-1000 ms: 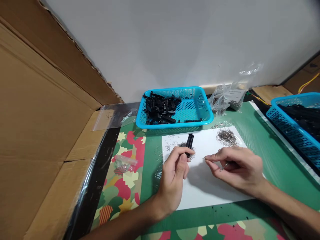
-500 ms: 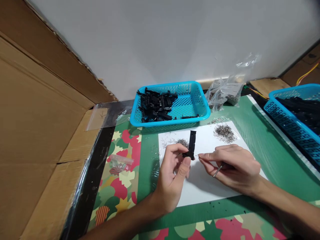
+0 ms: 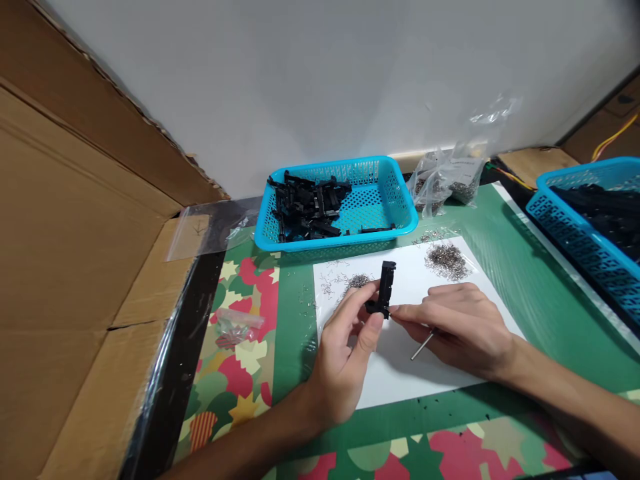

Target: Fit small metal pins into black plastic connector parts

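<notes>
My left hand (image 3: 345,360) is closed on a black plastic part (image 3: 386,287), a narrow upright bar with a wider foot, held above a white sheet of paper (image 3: 395,383). The fingertips of my right hand (image 3: 460,327) are pinched together against the lower right side of that part. A thin metal rod (image 3: 423,345) is tucked in the same hand and sticks out below its fingers. Whatever lies between the right fingertips is too small and hidden to make out. Two piles of small metal wire pieces lie on the paper, a left pile (image 3: 359,281) and a right pile (image 3: 447,261).
Behind the paper stands a blue basket (image 3: 345,245) with many black parts. Another blue basket (image 3: 580,237) with black parts is at the right. Plastic bags (image 3: 463,183) of metal pieces lean by the wall. Cardboard (image 3: 55,233) walls the left side; a small plastic bag (image 3: 240,325) lies nearby.
My right fingertips, which held a tiny thin wire piece just apart from the black part, have moved left and now touch it. The black part has turned slightly in my left hand.
</notes>
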Motion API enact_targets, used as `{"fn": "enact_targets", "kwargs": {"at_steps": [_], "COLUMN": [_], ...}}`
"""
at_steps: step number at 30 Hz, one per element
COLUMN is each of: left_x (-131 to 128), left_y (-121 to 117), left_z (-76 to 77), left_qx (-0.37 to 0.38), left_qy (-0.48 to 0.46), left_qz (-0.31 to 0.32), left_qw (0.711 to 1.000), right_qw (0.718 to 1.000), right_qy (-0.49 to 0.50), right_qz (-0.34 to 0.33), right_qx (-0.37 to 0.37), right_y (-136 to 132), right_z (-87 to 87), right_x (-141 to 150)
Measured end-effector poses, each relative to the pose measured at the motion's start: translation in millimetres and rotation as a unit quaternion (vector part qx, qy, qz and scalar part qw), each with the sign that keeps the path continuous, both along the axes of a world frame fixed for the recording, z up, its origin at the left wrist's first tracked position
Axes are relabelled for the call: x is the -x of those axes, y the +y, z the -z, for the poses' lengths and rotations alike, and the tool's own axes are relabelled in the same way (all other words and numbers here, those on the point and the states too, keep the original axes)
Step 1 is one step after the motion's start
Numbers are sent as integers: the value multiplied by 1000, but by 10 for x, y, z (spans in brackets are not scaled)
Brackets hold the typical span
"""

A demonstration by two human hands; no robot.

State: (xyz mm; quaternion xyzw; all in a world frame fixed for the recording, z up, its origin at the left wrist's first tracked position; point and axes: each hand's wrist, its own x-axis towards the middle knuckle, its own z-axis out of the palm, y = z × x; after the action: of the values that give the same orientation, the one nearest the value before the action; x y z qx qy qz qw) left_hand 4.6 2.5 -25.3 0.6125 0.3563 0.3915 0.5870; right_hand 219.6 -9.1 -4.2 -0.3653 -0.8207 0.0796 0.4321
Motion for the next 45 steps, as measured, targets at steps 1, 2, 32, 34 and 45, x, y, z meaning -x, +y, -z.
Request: {"fn": "enact_targets", "kwargs": {"at_steps": [1, 2, 32, 34, 45], "left_x": [0, 2, 6, -14, -50], "left_y": [-1, -2, 42, 38, 17], "left_z": [-2, -2, -92, -119, -112], "left_qx": [1, 2, 58, 12, -194], "left_qy": [4, 6, -18, 11, 135], "left_qz": [-1, -1, 69, 37, -66], "left_qw": [1000, 1000, 996, 999, 969], "right_qw": [1000, 1000, 999, 999, 979], "right_qy": [2, 2, 23, 23, 20], "right_qz": [-1, -1, -45, -44, -87], "right_qx": [6, 11, 12, 9, 182], "right_y": [6, 12, 83, 100, 128], "right_z": [-10, -18, -24, -18, -102], "right_x": [-2, -2, -110, -138, -301]}}
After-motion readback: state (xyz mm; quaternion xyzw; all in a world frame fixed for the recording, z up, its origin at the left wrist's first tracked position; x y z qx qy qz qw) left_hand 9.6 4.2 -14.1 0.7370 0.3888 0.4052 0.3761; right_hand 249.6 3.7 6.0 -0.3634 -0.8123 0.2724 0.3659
